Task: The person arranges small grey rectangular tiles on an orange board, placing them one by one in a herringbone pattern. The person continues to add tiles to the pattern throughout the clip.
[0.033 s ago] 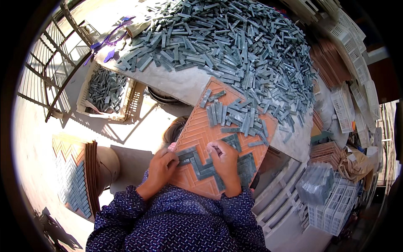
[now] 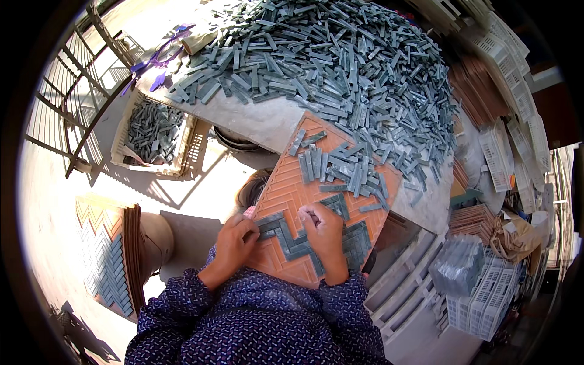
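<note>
An orange grooved tray [image 2: 277,201] with a herringbone pattern lies tilted before me, its near end against my lap. Dark green-grey stone strips [image 2: 299,248] fill some of its grooves in a zigzag. My left hand [image 2: 234,244] is closed at the tray's left edge, thumb and fingers together beside the end of the laid strips; whatever it grips is hidden. Over the tray's middle, my right hand [image 2: 323,231] is closed in a pinch, and anything between its fingertips cannot be made out. Loose strips [image 2: 344,167] are scattered on the tray's far half.
A large heap of stone strips [image 2: 340,67] covers the pale table [image 2: 255,118] beyond the tray. To the left are a crate of strips [image 2: 152,131] and a stack of filled trays [image 2: 109,255] by a bucket [image 2: 157,240]. White crates [image 2: 480,298] and wrapped packs [image 2: 456,264] stand right.
</note>
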Motion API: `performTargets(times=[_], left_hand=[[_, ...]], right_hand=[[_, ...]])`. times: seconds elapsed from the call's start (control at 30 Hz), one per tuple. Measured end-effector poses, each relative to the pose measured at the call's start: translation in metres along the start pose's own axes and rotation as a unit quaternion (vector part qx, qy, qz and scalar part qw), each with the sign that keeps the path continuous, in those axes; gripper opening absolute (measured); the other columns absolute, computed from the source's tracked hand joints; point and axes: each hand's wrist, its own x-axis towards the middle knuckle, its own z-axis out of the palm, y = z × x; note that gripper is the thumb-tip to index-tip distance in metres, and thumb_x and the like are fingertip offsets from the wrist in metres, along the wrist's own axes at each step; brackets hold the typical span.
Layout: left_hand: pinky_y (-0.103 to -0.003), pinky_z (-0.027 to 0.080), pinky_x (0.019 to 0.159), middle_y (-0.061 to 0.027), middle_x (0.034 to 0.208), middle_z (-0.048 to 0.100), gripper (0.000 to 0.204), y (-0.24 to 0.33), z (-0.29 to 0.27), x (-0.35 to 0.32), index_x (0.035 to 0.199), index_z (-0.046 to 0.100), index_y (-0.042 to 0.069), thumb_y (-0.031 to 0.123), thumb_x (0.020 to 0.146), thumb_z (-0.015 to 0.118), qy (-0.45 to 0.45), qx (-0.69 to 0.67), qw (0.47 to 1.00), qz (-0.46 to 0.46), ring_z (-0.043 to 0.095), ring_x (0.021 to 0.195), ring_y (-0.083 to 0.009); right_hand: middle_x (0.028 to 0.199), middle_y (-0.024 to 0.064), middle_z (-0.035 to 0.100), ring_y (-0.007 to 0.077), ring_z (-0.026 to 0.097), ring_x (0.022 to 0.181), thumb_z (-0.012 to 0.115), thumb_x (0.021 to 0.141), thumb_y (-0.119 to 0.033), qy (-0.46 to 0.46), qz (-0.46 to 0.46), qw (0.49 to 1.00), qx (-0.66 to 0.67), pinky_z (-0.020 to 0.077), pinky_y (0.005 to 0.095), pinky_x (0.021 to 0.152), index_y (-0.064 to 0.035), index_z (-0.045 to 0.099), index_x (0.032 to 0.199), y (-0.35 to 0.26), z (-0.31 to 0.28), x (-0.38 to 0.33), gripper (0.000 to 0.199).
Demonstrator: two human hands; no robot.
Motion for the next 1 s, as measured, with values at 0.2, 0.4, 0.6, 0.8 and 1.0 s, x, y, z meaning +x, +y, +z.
performTargets(times=[0.2,0.4,0.6,0.8,1.0], left_hand=[[-0.038,0.047,0.067,-0.0113,0.082,0.058,0.011,0.007,-0.003,0.004,0.078,0.059,0.004,0.001,0.072,0.068,-0.008,0.015,0.999,0.037,0.058,0.079,-0.0308],[-0.038,0.045,0.065,-0.0112,0.08,0.052,0.017,0.017,0.003,0.008,0.08,0.055,0.005,0.004,0.071,0.069,-0.008,0.011,0.999,-0.048,0.056,0.075,-0.0299],[-0.039,0.045,0.066,-0.0109,0.079,0.051,0.016,0.015,0.009,0.01,0.077,0.053,0.005,0.006,0.071,0.069,0.01,-0.002,0.998,-0.066,0.055,0.078,-0.0304],[-0.036,0.045,0.061,-0.0106,0.076,0.052,0.014,0.012,-0.008,0.021,0.081,0.058,0.005,0.008,0.073,0.069,-0.073,-0.039,0.996,-0.037,0.055,0.068,-0.0253],[-0.03,0.043,0.059,-0.0078,0.075,0.055,0.011,0.024,-0.008,0.066,0.081,0.06,0.001,0.007,0.076,0.069,0.001,-0.059,0.998,-0.005,0.053,0.063,-0.0183]], right_hand=[[0.078,0.0122,0.063,0.0314,0.061,0.066,0.066,0.081,-0.01,0.036,-0.024,0.996,-0.074,0.0485,0.0371,0.057,-0.0051,0.061,0.084,-0.008,0.002,0.003,0.007],[0.077,0.0119,0.061,0.0317,0.061,0.069,0.065,0.081,-0.01,0.068,-0.047,0.99,-0.117,0.0477,0.0388,0.058,-0.0054,0.06,0.085,-0.001,-0.006,0.019,0.007],[0.079,0.0118,0.06,0.0319,0.061,0.072,0.066,0.081,-0.012,0.113,-0.114,0.97,-0.181,0.048,0.0402,0.06,-0.0055,0.06,0.089,0.002,0.001,0.043,0.011],[0.081,0.0118,0.06,0.0323,0.062,0.073,0.066,0.082,-0.017,0.088,-0.062,0.952,-0.286,0.0502,0.0431,0.059,-0.0055,0.057,0.086,0.006,0.014,0.067,0.015],[0.081,0.0128,0.062,0.0324,0.064,0.07,0.067,0.081,-0.019,0.045,0.047,0.961,-0.269,0.0495,0.0441,0.059,-0.0043,0.058,0.084,0.01,0.012,0.072,0.018]])
